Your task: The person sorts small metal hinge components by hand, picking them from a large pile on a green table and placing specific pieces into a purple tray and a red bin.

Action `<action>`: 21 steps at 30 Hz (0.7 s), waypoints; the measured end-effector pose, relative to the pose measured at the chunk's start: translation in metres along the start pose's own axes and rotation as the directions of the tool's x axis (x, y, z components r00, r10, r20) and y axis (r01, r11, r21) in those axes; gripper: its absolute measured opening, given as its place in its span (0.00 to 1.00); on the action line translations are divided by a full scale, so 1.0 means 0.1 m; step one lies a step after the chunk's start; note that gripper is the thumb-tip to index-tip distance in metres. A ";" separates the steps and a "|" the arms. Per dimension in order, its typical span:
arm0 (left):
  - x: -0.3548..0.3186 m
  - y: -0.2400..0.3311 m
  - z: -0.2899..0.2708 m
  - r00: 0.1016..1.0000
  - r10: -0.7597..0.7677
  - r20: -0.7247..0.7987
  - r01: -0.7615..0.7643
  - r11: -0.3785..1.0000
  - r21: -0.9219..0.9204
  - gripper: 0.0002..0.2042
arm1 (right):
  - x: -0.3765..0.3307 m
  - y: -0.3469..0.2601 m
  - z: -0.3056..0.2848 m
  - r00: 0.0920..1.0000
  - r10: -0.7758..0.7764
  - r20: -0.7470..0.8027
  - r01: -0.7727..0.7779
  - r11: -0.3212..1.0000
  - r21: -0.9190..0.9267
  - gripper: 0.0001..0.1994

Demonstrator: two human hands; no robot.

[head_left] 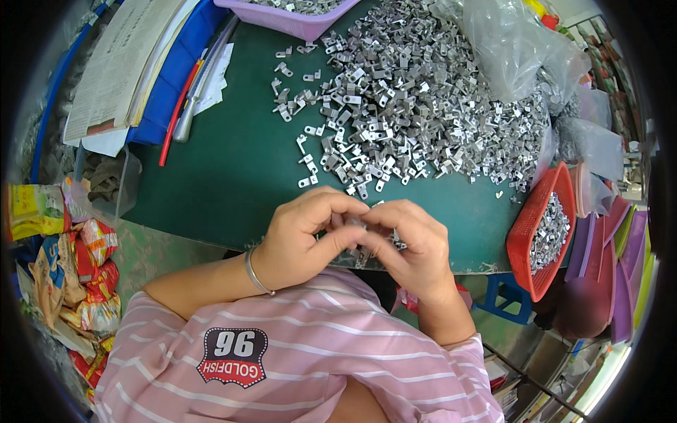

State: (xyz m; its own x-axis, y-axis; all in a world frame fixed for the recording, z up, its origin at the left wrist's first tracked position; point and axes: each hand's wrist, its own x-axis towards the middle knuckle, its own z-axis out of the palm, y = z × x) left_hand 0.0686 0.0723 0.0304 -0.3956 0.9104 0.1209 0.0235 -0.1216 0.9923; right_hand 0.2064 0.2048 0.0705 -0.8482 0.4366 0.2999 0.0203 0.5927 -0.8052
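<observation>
Grey metal brackets [363,236], a few small ones, sit pinched between my two hands just over the near edge of the green table [226,169]. L hand [303,236] is curled, thumb & forefinger closed narrow on the pieces from the left; R hand [412,247] closes on them from the right, fingertips meeting mine at the middle, so both hands grip the same little cluster. Can't tell how many pieces or which way their long axis runs, fingers hide most of it. Big pile of same brackets [416,106] lies straight ahead of the hands, further onto the table, a bit to the right; its loose edge pieces are near my knuckles, not touching. R hand is nearer the pile's bulk, L nearer the scattered strays. Red basket [536,233] w/ more parts stands at far right, well apart from R hand. Purple tray [296,21] at top, clear plastic bags [508,49] top right, papers & blue folder [141,63] left. Silver bangle [254,271] on L wrist.
</observation>
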 end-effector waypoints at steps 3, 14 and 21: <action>0.25 0.13 -0.08 0.992 -0.071 -0.100 0.050 0.979 -0.199 0.05 | 0.05 0.21 -0.07 0.982 0.087 -0.166 -0.123 0.969 -0.215 0.06; 1.85 0.36 -1.03 0.917 -0.089 -0.390 -0.199 0.744 -0.638 0.15 | 0.13 0.62 -0.04 0.942 0.087 -0.325 -0.203 0.917 -0.343 0.06; 1.20 0.41 -0.30 0.978 -0.208 0.015 0.208 0.972 -0.112 0.14 | 0.15 0.45 -0.10 0.915 0.034 -0.401 -0.061 0.997 -0.055 0.03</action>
State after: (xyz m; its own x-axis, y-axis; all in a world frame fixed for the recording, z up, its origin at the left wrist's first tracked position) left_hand -0.0052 0.1652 0.0845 -0.3783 0.9215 -0.0875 -0.1624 0.0270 0.9864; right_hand 0.2002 0.2448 0.0438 -0.5636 0.6910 0.4527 0.1010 0.6015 -0.7924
